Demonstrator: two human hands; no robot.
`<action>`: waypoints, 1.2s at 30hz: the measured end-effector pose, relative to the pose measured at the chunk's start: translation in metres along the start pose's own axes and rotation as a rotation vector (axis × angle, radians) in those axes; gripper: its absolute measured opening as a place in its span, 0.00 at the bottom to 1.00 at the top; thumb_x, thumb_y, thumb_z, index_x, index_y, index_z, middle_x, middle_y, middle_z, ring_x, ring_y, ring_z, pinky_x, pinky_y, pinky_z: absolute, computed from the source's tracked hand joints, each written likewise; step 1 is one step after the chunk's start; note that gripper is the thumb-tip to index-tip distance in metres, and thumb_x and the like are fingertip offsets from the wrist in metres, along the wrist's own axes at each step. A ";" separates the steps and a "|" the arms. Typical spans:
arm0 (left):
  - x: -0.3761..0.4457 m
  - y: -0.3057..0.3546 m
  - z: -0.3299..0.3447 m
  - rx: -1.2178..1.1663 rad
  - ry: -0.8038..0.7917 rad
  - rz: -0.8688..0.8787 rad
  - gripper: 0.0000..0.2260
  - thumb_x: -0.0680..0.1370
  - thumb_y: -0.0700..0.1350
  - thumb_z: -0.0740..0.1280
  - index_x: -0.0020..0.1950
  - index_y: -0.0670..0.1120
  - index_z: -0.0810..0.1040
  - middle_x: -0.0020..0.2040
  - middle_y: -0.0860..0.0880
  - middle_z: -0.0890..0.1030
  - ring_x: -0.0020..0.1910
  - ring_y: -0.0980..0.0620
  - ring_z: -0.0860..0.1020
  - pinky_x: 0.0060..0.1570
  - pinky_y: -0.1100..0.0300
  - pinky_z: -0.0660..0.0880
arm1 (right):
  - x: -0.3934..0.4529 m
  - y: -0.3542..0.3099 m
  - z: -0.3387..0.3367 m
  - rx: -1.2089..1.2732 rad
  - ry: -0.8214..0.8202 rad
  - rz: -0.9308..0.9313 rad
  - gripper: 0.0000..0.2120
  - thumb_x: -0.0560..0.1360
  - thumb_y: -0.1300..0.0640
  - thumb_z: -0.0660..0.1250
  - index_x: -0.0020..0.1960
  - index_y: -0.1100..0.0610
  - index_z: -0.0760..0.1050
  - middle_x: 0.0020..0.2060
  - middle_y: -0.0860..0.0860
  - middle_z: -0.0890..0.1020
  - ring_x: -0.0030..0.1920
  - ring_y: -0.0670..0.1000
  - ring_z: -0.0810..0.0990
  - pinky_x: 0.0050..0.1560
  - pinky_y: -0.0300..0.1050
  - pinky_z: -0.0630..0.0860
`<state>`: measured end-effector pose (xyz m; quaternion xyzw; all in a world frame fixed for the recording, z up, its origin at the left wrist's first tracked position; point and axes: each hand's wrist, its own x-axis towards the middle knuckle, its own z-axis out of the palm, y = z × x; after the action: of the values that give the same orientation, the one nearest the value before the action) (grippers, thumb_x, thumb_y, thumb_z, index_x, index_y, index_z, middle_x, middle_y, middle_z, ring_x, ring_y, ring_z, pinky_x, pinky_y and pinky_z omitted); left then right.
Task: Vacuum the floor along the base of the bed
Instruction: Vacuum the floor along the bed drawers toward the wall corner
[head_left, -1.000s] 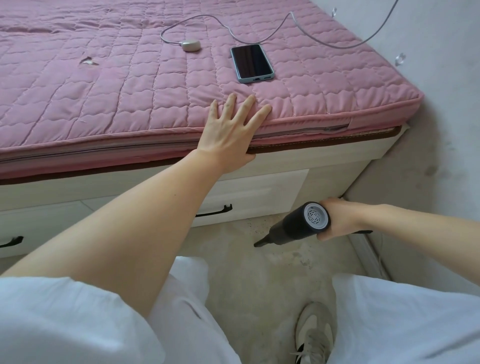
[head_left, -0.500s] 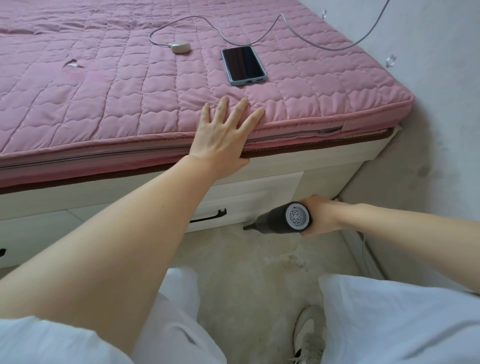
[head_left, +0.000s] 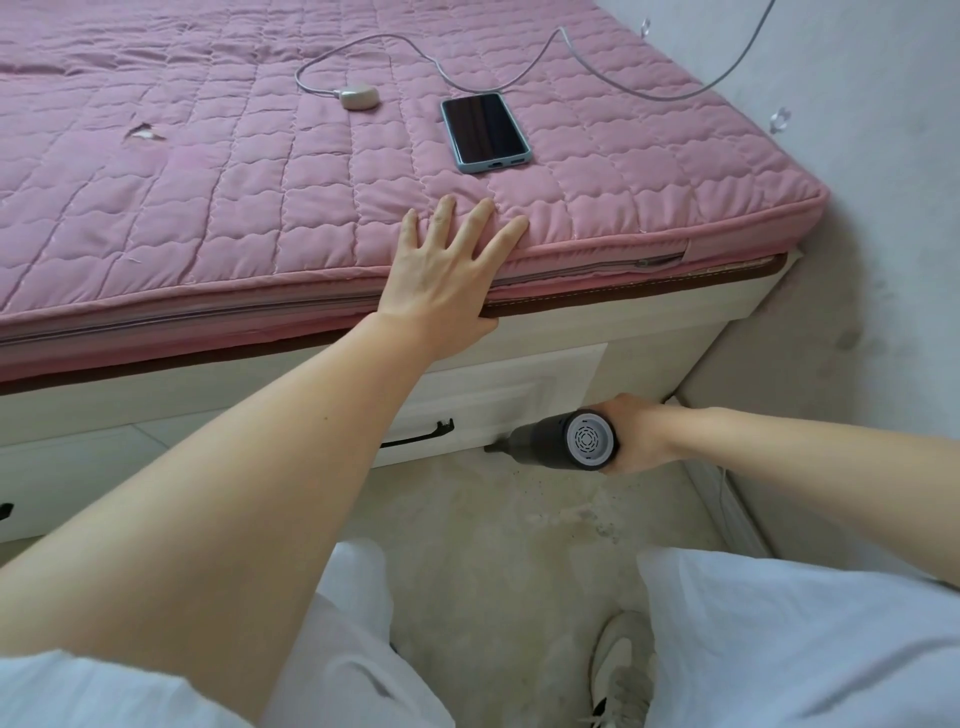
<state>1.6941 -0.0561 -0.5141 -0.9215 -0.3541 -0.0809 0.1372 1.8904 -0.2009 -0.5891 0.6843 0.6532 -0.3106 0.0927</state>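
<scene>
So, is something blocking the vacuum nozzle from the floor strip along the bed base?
Nothing visible does. The handheld vacuum in the right hand already points its nozzle at the drawer's bottom edge; only dust specks lie on the floor.

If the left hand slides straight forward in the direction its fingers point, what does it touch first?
Most likely the phone. The left hand lies flat on the pink mattress, its fingers aimed up and slightly right, and the phone lies just beyond them. Only quilted fabric shows in between.
</scene>
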 end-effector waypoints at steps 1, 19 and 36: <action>0.000 0.000 0.000 0.002 0.001 -0.001 0.44 0.72 0.59 0.71 0.79 0.54 0.48 0.79 0.44 0.53 0.77 0.36 0.52 0.72 0.34 0.53 | 0.000 0.000 0.000 -0.003 0.001 0.002 0.19 0.68 0.55 0.71 0.59 0.50 0.74 0.51 0.48 0.82 0.51 0.50 0.80 0.52 0.45 0.79; 0.004 0.006 0.003 0.016 0.001 -0.024 0.44 0.71 0.59 0.71 0.79 0.54 0.47 0.79 0.43 0.53 0.76 0.34 0.53 0.71 0.32 0.53 | -0.013 0.013 -0.004 -0.051 -0.028 0.093 0.21 0.69 0.54 0.71 0.61 0.52 0.73 0.53 0.49 0.80 0.53 0.51 0.79 0.53 0.44 0.77; 0.004 0.008 0.003 0.001 0.011 -0.047 0.45 0.69 0.60 0.72 0.78 0.54 0.50 0.78 0.44 0.55 0.76 0.35 0.54 0.71 0.33 0.54 | -0.036 0.025 -0.004 -0.019 -0.068 0.106 0.18 0.67 0.57 0.71 0.56 0.56 0.75 0.48 0.51 0.81 0.50 0.51 0.80 0.50 0.46 0.77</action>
<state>1.7026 -0.0578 -0.5173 -0.9124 -0.3750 -0.0890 0.1375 1.9168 -0.2326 -0.5733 0.7059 0.6155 -0.3224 0.1375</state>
